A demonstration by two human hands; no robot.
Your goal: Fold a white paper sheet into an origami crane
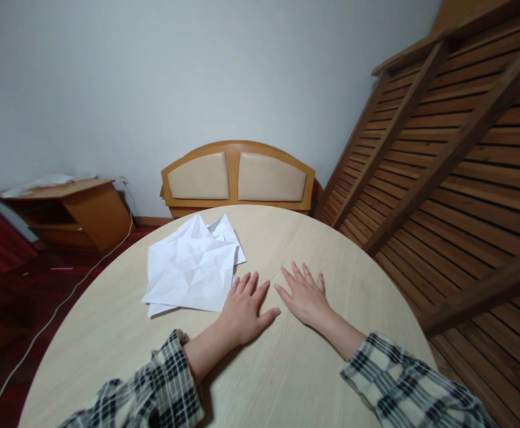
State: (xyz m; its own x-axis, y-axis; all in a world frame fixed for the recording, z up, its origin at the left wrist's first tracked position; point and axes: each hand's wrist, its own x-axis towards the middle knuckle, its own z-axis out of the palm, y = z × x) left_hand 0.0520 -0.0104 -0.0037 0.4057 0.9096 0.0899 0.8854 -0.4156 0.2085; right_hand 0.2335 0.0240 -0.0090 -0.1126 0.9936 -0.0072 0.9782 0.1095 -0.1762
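Note:
Creased white paper sheets (188, 264) lie in a loose overlapping pile on the left side of the round wooden table (331, 368). My left hand (246, 310) rests palm down with its fingers spread, its outer edge at the pile's right corner; whether it touches the paper I cannot tell. To the right, my right hand (305, 295) also lies flat on the tabletop, fingers apart, holding nothing. A small gap of bare wood separates the two hands.
Behind the table stands a headboard (234, 178) with two beige panels. A slatted wooden frame (438, 154) leans on the right. At the left are a wooden desk (94, 208) with papers on it and a white cable (59, 306) across the dark red floor.

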